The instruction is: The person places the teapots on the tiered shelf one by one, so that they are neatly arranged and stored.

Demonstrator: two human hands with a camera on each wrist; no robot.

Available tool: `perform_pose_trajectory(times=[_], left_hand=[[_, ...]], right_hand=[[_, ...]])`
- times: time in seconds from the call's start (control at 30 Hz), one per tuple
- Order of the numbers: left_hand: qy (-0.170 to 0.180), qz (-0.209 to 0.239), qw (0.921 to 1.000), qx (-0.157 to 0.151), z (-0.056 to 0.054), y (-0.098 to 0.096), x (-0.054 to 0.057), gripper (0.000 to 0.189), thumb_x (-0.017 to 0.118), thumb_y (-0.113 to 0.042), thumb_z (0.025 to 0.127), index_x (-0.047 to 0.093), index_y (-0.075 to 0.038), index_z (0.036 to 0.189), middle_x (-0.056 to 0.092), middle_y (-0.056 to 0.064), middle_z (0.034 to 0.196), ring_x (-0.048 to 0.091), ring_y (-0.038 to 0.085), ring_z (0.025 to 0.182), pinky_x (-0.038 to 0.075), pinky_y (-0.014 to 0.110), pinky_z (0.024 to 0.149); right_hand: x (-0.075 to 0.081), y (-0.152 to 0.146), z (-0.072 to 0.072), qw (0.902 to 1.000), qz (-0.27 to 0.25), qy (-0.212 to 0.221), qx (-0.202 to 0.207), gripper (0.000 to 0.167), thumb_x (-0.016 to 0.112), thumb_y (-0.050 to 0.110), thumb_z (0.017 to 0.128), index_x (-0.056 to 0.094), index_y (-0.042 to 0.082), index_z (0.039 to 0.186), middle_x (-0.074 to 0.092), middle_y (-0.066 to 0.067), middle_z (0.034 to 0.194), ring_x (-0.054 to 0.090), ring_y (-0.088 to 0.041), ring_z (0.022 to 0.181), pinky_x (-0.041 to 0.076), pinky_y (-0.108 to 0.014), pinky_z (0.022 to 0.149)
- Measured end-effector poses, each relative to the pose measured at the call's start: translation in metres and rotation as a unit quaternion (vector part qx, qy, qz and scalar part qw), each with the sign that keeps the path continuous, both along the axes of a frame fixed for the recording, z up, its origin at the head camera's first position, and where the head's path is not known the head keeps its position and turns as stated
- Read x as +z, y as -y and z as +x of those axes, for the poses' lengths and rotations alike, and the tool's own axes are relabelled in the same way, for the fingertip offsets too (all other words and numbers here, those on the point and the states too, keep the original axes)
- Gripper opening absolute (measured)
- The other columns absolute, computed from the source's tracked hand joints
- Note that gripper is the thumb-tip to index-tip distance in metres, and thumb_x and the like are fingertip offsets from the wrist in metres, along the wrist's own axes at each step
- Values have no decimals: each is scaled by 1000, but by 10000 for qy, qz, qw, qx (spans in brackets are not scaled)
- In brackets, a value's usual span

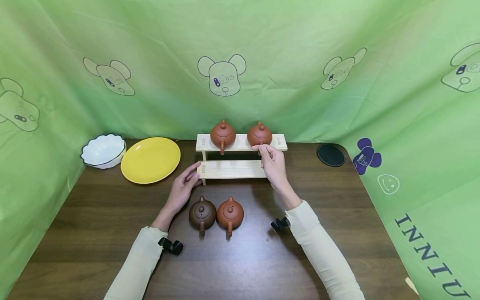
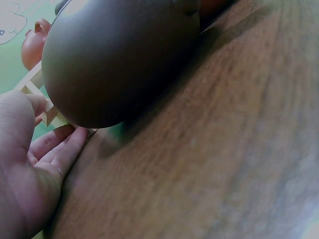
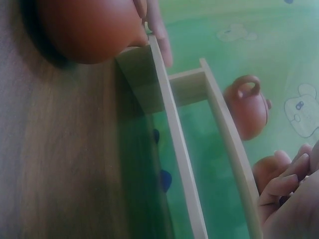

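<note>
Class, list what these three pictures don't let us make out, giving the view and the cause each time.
1. Head view: the handle of the right-hand shelf teapot, mostly hidden by the right hand.
2. Head view: the marks on the wooden rack, too small to read.
3. Left wrist view: most of the rack, behind the brown teapot.
4. Right wrist view: part of the front reddish teapot, cut off by the top edge.

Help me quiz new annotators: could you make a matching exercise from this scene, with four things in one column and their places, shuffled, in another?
Things
1. Yellow plate
2. Dark brown teapot
3. Left hand
4. Right hand

Places
A. At the left end of the lower wooden shelf
B. At the right teapot on the upper wooden shelf
C. Beside the white bowl
D. On the table, next to an orange-brown teapot

Pairs: 1-C; 2-D; 3-A; 4-B
</note>
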State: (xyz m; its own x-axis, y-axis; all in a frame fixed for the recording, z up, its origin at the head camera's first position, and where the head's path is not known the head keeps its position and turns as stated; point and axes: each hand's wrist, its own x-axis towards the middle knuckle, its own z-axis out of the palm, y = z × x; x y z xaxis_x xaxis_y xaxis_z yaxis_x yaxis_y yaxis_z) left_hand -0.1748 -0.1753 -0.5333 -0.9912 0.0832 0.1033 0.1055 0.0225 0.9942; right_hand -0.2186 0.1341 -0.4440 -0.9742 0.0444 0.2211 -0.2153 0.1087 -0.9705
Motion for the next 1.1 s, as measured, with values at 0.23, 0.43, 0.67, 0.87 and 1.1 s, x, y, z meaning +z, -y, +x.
perform_pose_trajectory(times=[0.23,0.43,0.67,0.87,1.1], left_hand=[[56,68,10000,-36,-1,0,0,47,53,-8,118,51,-2,165,49,20,169,63,6,134,61,28,111],[79,104,9999,-31,0,-1,0,47,54,-7,118,51,-3,165,49,19,170,63,2,132,61,28,111],[93,109,9999,-36,0,-1,1,47,53,-7,118,51,-3,165,48,19,170,64,1,131,61,28,110],[125,101,9999,-30,0,-1,2,48,53,-8,118,51,-3,165,49,20,169,64,2,131,61,28,111],[139,120,9998,-35,0,-1,2,48,53,-7,118,51,-3,166,50,21,168,65,2,130,61,29,111]], right_hand=[[2,-1,1,9998,-86,181,87,33,55,14,118,78,-11,117,55,3,81,44,-4,54,27,-16,44],[4,-1,3,9982,-447,336,216,36,56,15,118,75,-15,118,51,4,66,43,-4,52,25,-14,41],[4,-4,3,9960,-702,479,287,36,57,16,118,73,-16,120,53,5,61,44,-3,50,22,-13,40],[5,-7,4,9949,-826,517,245,34,60,15,116,73,-16,119,56,4,63,43,-2,48,23,-12,39],[5,-15,4,9952,-772,580,183,27,63,13,114,75,-11,117,60,6,64,42,-1,47,27,-12,39]])
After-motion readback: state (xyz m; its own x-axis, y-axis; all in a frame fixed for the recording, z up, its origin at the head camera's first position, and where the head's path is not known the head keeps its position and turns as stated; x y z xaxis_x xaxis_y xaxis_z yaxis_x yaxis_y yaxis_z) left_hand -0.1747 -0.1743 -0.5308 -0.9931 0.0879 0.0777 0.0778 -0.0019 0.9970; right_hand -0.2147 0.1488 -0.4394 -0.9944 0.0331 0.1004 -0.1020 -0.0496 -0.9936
